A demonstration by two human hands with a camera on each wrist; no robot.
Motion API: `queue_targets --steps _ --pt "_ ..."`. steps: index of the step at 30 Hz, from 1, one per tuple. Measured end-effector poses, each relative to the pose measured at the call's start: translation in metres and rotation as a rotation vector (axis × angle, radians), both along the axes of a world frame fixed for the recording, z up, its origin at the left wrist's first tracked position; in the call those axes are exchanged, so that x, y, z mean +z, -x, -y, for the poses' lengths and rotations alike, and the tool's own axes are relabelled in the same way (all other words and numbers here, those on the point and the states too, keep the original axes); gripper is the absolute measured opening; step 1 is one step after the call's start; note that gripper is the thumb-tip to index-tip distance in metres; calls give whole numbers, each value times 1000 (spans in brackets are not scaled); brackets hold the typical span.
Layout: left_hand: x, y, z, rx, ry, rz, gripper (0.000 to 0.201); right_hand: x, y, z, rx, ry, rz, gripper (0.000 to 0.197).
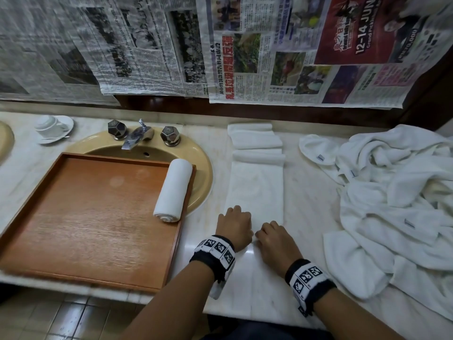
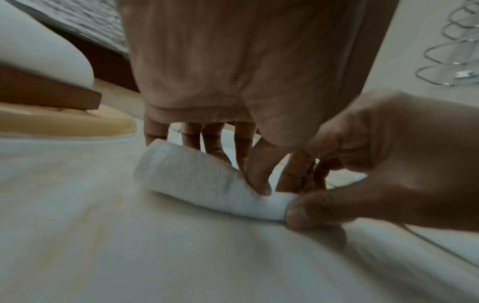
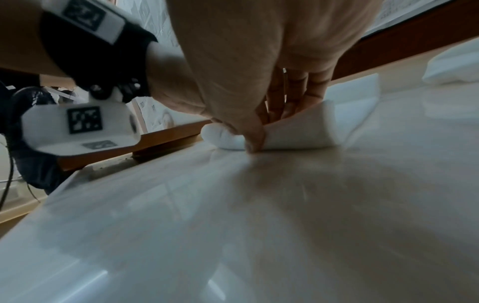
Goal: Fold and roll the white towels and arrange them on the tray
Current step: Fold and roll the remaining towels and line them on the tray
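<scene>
White terry cloth lay in a long folded strip (image 1: 256,190) on the pale marble counter (image 1: 311,192), running away from the person toward the papered wall; its near end was turned up into a small tight roll (image 2: 202,180) under both hands; the left hand (image 1: 234,228) sat on the roll's left part, fingers curled over the top and thumb (image 2: 259,174) pressed into the cloth; the right hand (image 1: 275,238) sat just beside it, thumb (image 3: 255,137) at the near edge and fingers (image 3: 298,92) hooked over the rolled cloth; the two hands lay close together, each clamped on the towel; to the left a wooden tray (image 1: 81,217) rested partly over a mustard-coloured sink (image 1: 201,165), and one finished rolled towel (image 1: 172,191) lay along the tray's right edge; a heap of loose white towels (image 1: 397,200) spread over the counter's right side, well apart from the tray; a cup (image 1: 49,125) stood upside down on a saucer (image 1: 65,130) at the far left, near a tap (image 1: 136,136); sheets of newspaper (image 1: 269,47) covered the wall behind.
</scene>
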State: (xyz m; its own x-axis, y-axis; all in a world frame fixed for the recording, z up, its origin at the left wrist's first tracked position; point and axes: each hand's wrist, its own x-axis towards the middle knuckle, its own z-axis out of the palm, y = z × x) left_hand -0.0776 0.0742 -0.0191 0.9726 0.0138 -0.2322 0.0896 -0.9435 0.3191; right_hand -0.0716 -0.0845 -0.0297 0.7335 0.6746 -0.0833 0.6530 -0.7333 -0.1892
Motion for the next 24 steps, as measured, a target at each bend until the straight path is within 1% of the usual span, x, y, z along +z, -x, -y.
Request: queue_targets --steps 2,4,5,7,9,11,12,14,16,17,18,21,24 --pt "-3 8 -2 -56 -86 98 11 7 -3 -6 -43 82 -23 21" --pt "-6 18 -3 -165 -146 190 18 18 -6 -11 -76 153 -82 17" --pt "-9 22 -3 -221 -161 236 19 20 -10 -13 -77 177 -96 19" --pt "-11 27 -5 -289 -156 276 19 24 -22 -15 -96 161 -136 19" --pt "-11 26 -8 -313 -157 278 22 27 -32 -19 -131 188 -220 15" --pt "-9 20 -7 -333 -197 231 21 28 -40 -21 -164 206 -325 11" --pt "-8 17 -6 -341 -217 192 20 28 -43 -21 -188 189 -371 11" --pt "-1 10 -4 -348 -243 114 14 27 -46 -18 -239 119 -398 11" --pt "4 5 -2 -321 -241 58 12 25 -42 -15 -257 38 -337 8" --pt "5 2 -2 -291 -224 35 12 23 -38 -13 -237 11 -249 6" --pt "7 -2 -2 -259 -209 13 13 22 -32 -12 -196 32 -144 3" --pt "10 -15 -2 -185 -190 -93 19 10 -16 -9 -84 116 46 19" --pt "8 -24 -3 -90 -128 -135 18 9 -15 -10 -40 128 122 20"
